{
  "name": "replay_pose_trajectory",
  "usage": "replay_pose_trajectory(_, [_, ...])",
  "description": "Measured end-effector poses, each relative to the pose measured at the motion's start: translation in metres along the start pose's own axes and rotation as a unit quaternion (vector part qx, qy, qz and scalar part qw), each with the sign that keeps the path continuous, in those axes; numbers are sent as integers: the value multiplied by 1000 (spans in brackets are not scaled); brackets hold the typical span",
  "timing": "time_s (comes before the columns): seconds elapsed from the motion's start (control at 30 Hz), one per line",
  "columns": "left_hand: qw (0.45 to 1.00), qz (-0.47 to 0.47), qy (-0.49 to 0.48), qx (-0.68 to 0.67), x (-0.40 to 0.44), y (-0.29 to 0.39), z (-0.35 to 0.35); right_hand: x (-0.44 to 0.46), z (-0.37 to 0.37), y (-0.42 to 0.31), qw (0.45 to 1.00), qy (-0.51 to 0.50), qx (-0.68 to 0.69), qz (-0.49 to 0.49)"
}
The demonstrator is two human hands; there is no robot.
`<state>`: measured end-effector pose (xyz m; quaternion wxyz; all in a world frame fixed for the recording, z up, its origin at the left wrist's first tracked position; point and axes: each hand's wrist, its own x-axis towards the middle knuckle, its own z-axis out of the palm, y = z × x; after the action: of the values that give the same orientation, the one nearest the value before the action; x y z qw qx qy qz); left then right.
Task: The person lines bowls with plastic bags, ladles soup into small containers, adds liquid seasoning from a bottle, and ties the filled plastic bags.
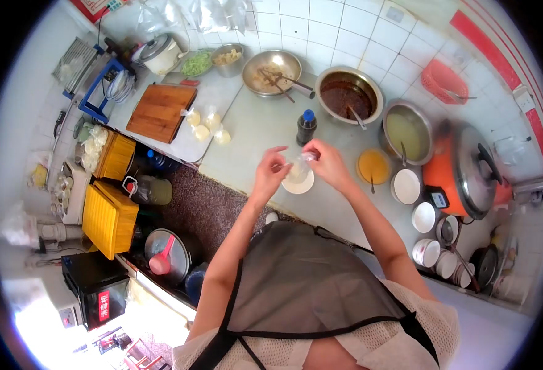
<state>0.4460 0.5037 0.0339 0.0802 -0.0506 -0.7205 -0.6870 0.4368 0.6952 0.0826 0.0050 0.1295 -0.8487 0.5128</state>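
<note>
My left hand and my right hand are raised over a small white bowl near the counter's front edge. Between them hangs a small clear plastic bag with something pale in it. The right fingers pinch the bag's gathered top. At its other side, the left thumb and a finger close on the plastic, with other left fingers raised. Just behind the hands stands a dark bottle with a blue cap. Several tied bags with pale yellow contents lie to the left.
Behind are a wok and a basin of dark red sauce. To the right stand a yellow bowl, a pot of pale liquid and an orange cooker. A wooden cutting board lies left.
</note>
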Motion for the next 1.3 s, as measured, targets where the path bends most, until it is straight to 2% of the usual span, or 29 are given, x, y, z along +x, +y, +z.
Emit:
replay_pose_trajectory(0.03, [991, -54, -90, -79, 4, 15, 6, 3, -4, -10, 990, -63, 129, 1])
replay_pose_trajectory(0.07, [965, -107, -179, -157, 7, 27, 9, 1, -12, -19, 990, -62, 129, -1])
replay_pose_trajectory(0.13, [949, -125, -161, -240, 14, 46, 9, -2, -34, -27, 916, -74, 395, 25])
replay_pose_trajectory(0.17, [925, -149, -141, -321, 17, 55, 8, -9, -38, -15, 916, -74, 393, 21])
replay_pose_trajectory(0.2, [925, -145, -140, -321, 19, 65, 10, -20, -37, 5, 961, -105, 245, 70])
replay_pose_trajectory(0.27, [899, -168, -143, -378, 14, 85, 15, -23, -22, 16, 980, -136, 90, 115])
replay_pose_trajectory(0.33, [883, -172, -172, -402, 6, 102, 19, -20, 16, 2, 998, -20, -18, -61])
replay_pose_trajectory(0.4, [851, -114, -198, -472, -1, 97, 9, -14, 33, 11, 998, 26, -4, -49])
replay_pose_trajectory(0.43, [854, -109, -200, -468, -5, 89, 2, -5, 33, -2, 996, 76, 6, -42])
replay_pose_trajectory(0.5, [982, -23, -127, -139, -11, 68, -9, -7, 23, -27, 996, 76, -44, -31])
replay_pose_trajectory(0.53, [972, 148, -160, 92, -11, 40, -5, -9, 20, -37, 994, 68, -26, -78])
replay_pose_trajectory(0.57, [973, 146, -157, 89, -16, 31, 4, -12, 20, -40, 991, 58, -10, -124])
replay_pose_trajectory(0.6, [980, 89, -150, 93, -24, 25, 14, -14, 21, -39, 991, 53, -11, -122])
replay_pose_trajectory(0.63, [984, 35, -142, 96, -28, 19, 21, -10, 21, -39, 978, 75, -74, -181])
replay_pose_trajectory(0.67, [985, 38, -140, 95, -25, 10, 25, -5, 20, -39, 956, 99, -137, -242])
replay_pose_trajectory(0.77, [977, 160, -135, 46, -16, 1, 30, -6, 1, -41, 944, 152, -114, -270])
replay_pose_trajectory(0.8, [985, 111, -122, 46, -17, 8, 29, -5, -6, -35, 944, 152, -114, -271])
replay_pose_trajectory(0.83, [991, 60, -110, 47, -21, 11, 27, -5, -14, -29, 989, 32, 131, -60])
replay_pose_trajectory(0.9, [988, 46, -133, 56, -28, 2, 22, -9, -16, -25, 915, -88, 360, 161])
replay_pose_trajectory(0.97, [983, 67, -143, 95, -32, -8, 23, -11, -16, -26, 911, -124, 377, 115])
replay_pose_trajectory(1.03, [982, 49, -132, 123, -40, -28, 26, -24, -5, -11, 971, -96, 189, -109])
replay_pose_trajectory(1.07, [981, 28, -122, 151, -46, -37, 25, -33, -6, -7, 975, -115, -115, -154])
replay_pose_trajectory(1.1, [981, 28, -114, 156, -50, -36, 23, -39, -6, -10, 885, -118, -409, -188])
replay_pose_trajectory(1.13, [986, 12, -128, 107, -53, -34, 22, -42, -6, -17, 903, -156, -385, -111])
replay_pose_trajectory(1.17, [988, -4, -142, 56, -54, -32, 21, -37, -9, -23, 902, -158, -383, -118])
replay_pose_trajectory(1.2, [990, -38, -132, -35, -54, -28, 22, -33, -18, -42, 950, -233, -199, 61])
replay_pose_trajectory(1.23, [991, -37, -124, -34, -53, -23, 23, -29, -23, -52, 926, -293, -3, 238])
replay_pose_trajectory(1.27, [991, -36, -123, -35, -54, -18, 22, -26, -16, -39, 925, -299, -5, 233])
replay_pose_trajectory(1.3, [991, -35, -122, -36, -53, -12, 21, -24, -4, -15, 934, -198, 183, 236])
